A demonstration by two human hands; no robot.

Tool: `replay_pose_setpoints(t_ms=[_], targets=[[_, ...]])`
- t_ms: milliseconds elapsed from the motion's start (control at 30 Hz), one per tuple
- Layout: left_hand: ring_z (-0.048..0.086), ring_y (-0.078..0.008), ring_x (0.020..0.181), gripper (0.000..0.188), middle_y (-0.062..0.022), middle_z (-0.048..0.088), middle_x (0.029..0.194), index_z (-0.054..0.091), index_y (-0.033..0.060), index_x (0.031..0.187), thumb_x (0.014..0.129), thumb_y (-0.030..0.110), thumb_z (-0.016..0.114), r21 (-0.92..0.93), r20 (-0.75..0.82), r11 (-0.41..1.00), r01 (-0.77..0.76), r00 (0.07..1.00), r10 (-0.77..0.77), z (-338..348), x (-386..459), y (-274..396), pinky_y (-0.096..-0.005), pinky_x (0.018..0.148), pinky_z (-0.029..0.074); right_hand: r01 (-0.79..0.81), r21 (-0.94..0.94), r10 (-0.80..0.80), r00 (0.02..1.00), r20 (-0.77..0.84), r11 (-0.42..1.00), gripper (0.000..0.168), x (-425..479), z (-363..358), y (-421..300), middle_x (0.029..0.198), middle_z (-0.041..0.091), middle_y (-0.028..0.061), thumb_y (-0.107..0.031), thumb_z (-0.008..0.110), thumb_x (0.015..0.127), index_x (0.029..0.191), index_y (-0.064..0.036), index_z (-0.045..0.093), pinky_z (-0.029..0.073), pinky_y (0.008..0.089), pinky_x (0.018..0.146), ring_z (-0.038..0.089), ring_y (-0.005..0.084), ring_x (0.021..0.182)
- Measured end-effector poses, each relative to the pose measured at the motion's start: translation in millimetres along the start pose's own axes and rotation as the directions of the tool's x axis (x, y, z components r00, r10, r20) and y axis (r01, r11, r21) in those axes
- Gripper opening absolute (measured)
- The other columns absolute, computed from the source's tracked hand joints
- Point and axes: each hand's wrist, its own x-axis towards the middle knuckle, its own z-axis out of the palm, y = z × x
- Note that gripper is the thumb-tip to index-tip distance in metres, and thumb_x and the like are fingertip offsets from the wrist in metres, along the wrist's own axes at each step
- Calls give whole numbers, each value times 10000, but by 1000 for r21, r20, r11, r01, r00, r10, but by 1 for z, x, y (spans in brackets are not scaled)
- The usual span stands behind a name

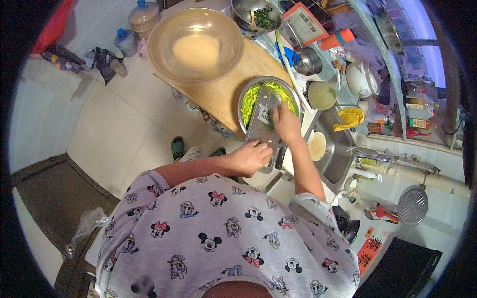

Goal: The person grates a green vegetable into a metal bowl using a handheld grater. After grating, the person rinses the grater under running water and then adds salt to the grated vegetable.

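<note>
My left hand (250, 158) grips the lower end of a flat metal grater (257, 128), near its handle opening. The grater slants across a steel bowl (240, 111), its far end reaching over the bowl's inside. Yellow-green vegetable shreds (250, 102) lie in the bowl on both sides of the grater, and a few bits cling to its face. Curled over the right side of the grater's perforated part is my right hand (287, 123). Its fingertips are turned away from view, so whether it holds a piece of vegetable is hidden.
A large amber translucent basin (160, 56) holding a beige mass stands on the wooden board (227, 97). Beyond are a steel bowl of chopped greens (264, 18) and a long scallion (292, 72). A black-handled knife (281, 158) lies beside the grater, near the sink (337, 160).
</note>
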Motion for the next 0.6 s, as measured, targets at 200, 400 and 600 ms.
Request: replay_pose_setpoints(t_ms=[200, 400, 600], targets=[[496, -266, 1029, 490, -137, 527, 1131, 559, -68, 1105, 664, 143, 575, -48, 19, 999, 9, 1000, -8, 1, 0, 3, -390, 924, 392, -9, -16, 8, 998, -55, 1000, 241, -30, 4, -15, 729, 622, 250, -262, 455, 923, 1004, -35, 446, 476, 530, 599, 612, 435, 657], [497, -257, 1017, 521, -131, 522, 1121, 546, -73, 1136, 666, 149, 578, -36, -38, 999, -7, 999, 6, 2, 0, 2, -372, 914, 401, -69, -67, 57, 985, -162, 995, 236, 42, 19, 9, 759, 626, 254, -260, 470, 930, 1007, -37, 458, 477, 525, 632, 613, 437, 720], [508, -252, 998, 449, -127, 536, 1091, 572, -43, 1071, 678, 174, 573, 4, -7, 1000, -2, 1000, 2, 1, -2, 2, -368, 891, 420, 24, 58, -21, 998, -57, 998, 267, -56, 4, -22, 682, 608, 263, -277, 452, 928, 1037, -34, 429, 469, 555, 601, 604, 456, 643]])
